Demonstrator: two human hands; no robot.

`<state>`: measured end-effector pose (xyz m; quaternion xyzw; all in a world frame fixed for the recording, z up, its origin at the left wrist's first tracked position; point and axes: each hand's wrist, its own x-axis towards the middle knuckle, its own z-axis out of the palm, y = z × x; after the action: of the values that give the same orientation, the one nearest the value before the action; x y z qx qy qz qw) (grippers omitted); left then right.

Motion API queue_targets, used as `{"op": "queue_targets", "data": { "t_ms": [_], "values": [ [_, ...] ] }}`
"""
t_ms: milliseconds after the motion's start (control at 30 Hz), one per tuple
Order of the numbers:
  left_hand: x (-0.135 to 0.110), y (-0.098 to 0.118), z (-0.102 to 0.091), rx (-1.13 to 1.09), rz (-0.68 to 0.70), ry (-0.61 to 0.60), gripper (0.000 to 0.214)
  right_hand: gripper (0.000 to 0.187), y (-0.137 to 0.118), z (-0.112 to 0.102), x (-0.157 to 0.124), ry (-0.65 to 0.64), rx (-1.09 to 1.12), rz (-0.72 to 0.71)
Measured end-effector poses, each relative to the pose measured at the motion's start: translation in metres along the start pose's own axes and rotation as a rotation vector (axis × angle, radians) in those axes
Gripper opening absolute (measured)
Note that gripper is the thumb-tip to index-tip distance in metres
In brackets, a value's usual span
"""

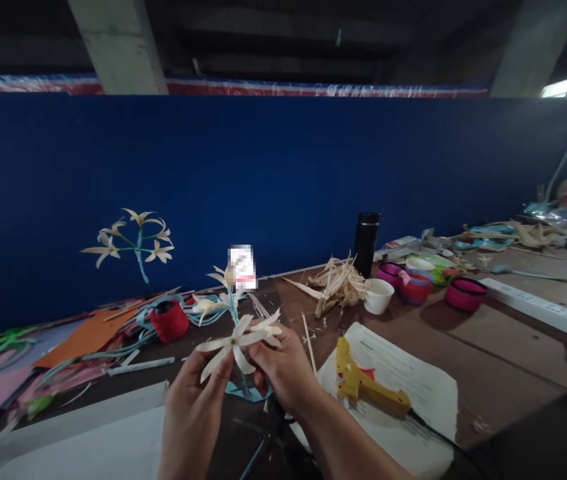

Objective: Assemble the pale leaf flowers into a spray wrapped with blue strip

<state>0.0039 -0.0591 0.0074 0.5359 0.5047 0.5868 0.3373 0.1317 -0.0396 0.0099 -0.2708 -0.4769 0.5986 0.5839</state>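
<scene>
Between my two hands is a pale flower (236, 342) with long narrow petals, part of a flower stalk wrapped in light blue (234, 308) that carries more cream blooms higher up. My left hand (198, 390) pinches a petal at the flower's left side. My right hand (283, 367) closes on the flower from the right, its fingertips partly hidden behind the petals. Below them lies a light blue round base (248, 392), partly covered by the hands. Dark scissors, blurred and partly hidden, seem to lie under my right wrist.
A yellow glue gun (363, 383) rests on a printed sheet (428, 400) at right. Behind stand a white paper cup (378, 297), a black bottle (366, 243) and dried husks (336, 287). A finished flower stem (139, 250) stands left, near a red roll (169, 321). A power strip (538, 310) lies far right.
</scene>
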Motion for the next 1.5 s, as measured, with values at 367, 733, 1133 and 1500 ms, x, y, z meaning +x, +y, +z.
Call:
{"op": "queue_targets", "data": {
  "t_ms": [367, 733, 1133, 1500],
  "values": [
    [0.003, 0.011, 0.011, -0.4, -0.269, -0.119, 0.025, 0.036, 0.002, 0.001, 0.004, 0.015, 0.012, 0.044],
    [0.008, 0.007, 0.009, -0.766, -0.467, -0.462, 0.015, 0.035, -0.002, 0.003, 0.001, 0.015, -0.067, 0.02],
    [0.004, 0.008, 0.014, -0.693, -0.405, -0.139, 0.023, 0.024, -0.004, 0.008, -0.004, 0.006, 0.021, -0.093],
    [0.002, 0.001, 0.006, -0.63, -0.179, -0.141, 0.024, 0.033, -0.007, 0.007, -0.006, 0.024, -0.019, -0.02]
  ]
}}
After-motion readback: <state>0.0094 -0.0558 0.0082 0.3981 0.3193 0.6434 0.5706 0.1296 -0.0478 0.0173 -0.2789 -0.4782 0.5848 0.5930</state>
